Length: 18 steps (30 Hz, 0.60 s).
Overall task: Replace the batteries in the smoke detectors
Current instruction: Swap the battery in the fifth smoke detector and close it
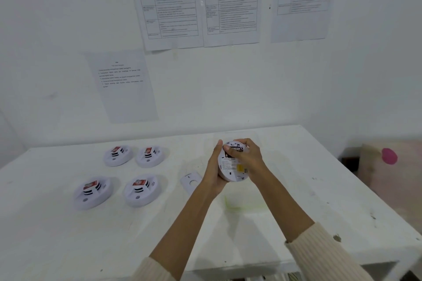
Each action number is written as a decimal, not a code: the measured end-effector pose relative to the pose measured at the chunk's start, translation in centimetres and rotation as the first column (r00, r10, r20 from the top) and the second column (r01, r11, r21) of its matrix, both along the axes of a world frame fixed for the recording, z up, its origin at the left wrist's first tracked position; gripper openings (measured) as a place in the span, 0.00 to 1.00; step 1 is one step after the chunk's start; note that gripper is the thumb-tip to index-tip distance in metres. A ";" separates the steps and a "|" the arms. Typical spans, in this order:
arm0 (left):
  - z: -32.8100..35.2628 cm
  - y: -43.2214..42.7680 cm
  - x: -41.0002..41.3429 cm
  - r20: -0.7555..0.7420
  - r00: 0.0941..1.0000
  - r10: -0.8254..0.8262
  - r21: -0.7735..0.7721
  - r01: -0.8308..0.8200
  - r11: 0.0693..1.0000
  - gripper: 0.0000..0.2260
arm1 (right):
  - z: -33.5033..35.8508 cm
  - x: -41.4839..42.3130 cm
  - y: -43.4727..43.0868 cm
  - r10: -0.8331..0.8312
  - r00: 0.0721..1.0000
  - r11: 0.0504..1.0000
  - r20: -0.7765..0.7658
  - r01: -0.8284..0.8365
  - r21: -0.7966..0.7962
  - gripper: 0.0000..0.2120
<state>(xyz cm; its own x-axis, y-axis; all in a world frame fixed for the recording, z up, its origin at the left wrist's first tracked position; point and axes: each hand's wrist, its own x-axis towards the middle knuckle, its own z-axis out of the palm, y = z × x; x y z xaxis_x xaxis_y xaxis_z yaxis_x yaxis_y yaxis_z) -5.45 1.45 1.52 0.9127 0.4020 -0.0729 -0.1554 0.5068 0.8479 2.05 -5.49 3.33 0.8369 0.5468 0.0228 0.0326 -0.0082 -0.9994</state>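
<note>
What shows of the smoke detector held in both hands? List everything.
The smoke detector is a round white plastic disc, held above the white table and tilted with its back toward the camera. A black battery sits in its upper part, with a small-print label and a yellow patch below. The left hand cups its left edge; the right hand grips its top, fingertips on the battery.

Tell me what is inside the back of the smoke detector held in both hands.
A dark battery sits in the smoke detector, near its upper edge. The fingers of the right hand cover part of it, so its contacts are hidden.
</note>
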 end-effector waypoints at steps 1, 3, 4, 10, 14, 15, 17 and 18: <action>0.0 -0.1 0.1 0.003 1.000 0.000 0.011 0.000 1.000 0.22 | -0.1 0.1 -0.1 0.006 1.000 1.000 0.008 -0.006 0.012 0.16; -0.2 0.1 0.4 0.015 1.000 0.009 0.016 -0.009 1.000 0.22 | -0.4 0.4 -0.4 0.008 0.999 0.999 0.044 -0.009 0.034 0.11; -0.3 0.2 0.5 0.021 1.000 0.009 0.016 -0.009 1.000 0.23 | -0.5 0.6 -0.5 0.014 0.998 0.999 0.060 -0.017 0.037 0.10; -1.2 0.8 0.3 0.025 0.998 0.052 0.031 -0.053 0.998 0.21 | -0.7 1.1 -0.4 0.099 0.994 0.994 0.048 -0.101 0.036 0.11; -0.9 1.3 -1.3 -0.010 0.990 0.138 0.014 -0.138 0.990 0.20 | -0.8 0.3 0.9 0.153 0.986 0.988 0.063 -0.154 0.010 0.09; -0.9 1.5 -1.7 -0.014 0.985 0.174 0.023 -0.174 0.985 0.20 | -0.9 0.1 1.3 0.175 0.983 0.984 0.057 -0.176 0.012 0.08; -1.2 2.3 -2.5 0.011 0.979 0.204 0.030 -0.205 0.978 0.21 | -1.0 -0.4 2.1 0.220 0.975 0.975 0.023 -0.221 0.036 0.07; -1.3 2.7 -3.0 0.029 0.976 0.216 0.019 -0.217 0.976 0.21 | -1.1 -0.5 2.5 0.241 0.971 0.970 -0.001 -0.241 0.044 0.09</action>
<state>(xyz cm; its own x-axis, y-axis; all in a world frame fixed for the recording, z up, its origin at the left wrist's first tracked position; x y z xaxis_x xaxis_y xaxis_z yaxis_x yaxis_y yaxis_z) -8.44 4.15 0.26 0.8053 0.5916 -0.0390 -0.2820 0.4400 0.8526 1.57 -3.02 2.26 0.6809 0.7310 0.0461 0.0220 0.0425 -0.9989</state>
